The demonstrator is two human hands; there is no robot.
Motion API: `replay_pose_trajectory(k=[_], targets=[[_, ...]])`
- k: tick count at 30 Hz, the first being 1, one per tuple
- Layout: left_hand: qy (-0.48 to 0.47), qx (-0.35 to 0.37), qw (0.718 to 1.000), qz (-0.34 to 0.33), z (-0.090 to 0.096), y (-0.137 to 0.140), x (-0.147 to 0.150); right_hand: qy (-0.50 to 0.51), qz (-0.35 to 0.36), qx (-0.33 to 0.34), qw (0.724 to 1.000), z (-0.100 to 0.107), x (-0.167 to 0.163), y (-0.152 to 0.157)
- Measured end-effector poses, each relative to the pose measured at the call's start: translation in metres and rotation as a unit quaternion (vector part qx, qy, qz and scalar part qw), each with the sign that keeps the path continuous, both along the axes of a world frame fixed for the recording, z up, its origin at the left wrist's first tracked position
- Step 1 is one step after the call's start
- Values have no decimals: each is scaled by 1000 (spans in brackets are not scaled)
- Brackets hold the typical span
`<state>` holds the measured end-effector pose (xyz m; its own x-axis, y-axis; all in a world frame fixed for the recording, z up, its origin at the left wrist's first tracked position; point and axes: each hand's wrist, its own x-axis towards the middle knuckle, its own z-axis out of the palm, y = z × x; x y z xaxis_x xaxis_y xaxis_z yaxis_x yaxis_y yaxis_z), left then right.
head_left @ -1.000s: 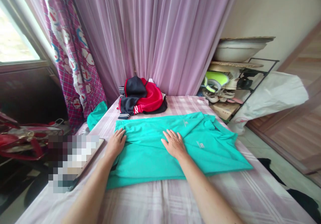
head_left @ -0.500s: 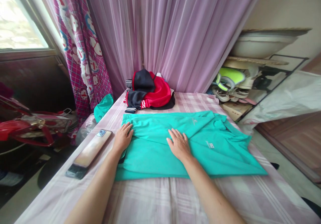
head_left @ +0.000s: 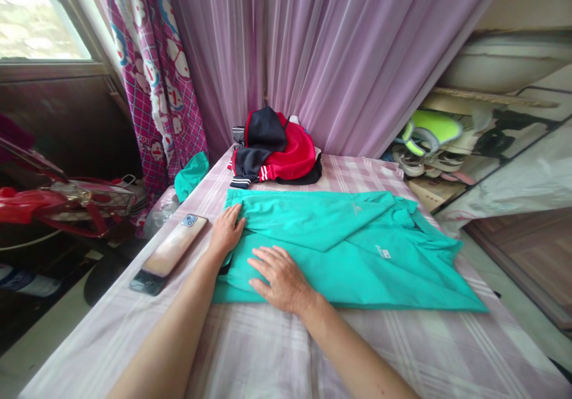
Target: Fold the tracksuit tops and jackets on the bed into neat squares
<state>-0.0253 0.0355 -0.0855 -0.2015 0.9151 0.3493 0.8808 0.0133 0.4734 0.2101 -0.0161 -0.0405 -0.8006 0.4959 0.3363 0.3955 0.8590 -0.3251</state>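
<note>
A teal shirt lies folded over on the table, its right end wrinkled and coming to points. Two small pale prints show on its upper side. My left hand rests on the shirt's far left corner, fingers stretched out. Over the left half of the cloth is my right hand, palm down with the fingers spread; whether it presses on the fabric or hovers just above, I cannot tell. A small black patch peeks out at the shirt's left edge, beside my left wrist.
A phone lies left of my left forearm on the checked tablecloth. Red and black clothes are heaped at the back, before a purple curtain. Teal cloth hangs at the left edge. A shoe rack stands right.
My right hand has moved left and nearer to me across the shirt. My left hand keeps its place at the corner. The whole view has shifted slightly.
</note>
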Motion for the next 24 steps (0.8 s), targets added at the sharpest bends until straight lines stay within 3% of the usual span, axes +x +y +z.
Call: replay_pose_trajectory(k=[4,8,14,19,24], targets=[[-43,-27,999,-15,4,3,-6,-14,58,30,998,8,-13,-13],[-92,-84,992,-21,22,11,-25,-44,62,62,995,18,-29,-28],[-77,-138,987,28,48,31,-59,-82,-45,72,993,16,-61,-44],[-62,-187,977,85,54,50,-72,-110,-87,73,987,5,-77,-48],[-64,-258,960,91,60,75,-78,-144,-128,68,979,6,-88,-57]])
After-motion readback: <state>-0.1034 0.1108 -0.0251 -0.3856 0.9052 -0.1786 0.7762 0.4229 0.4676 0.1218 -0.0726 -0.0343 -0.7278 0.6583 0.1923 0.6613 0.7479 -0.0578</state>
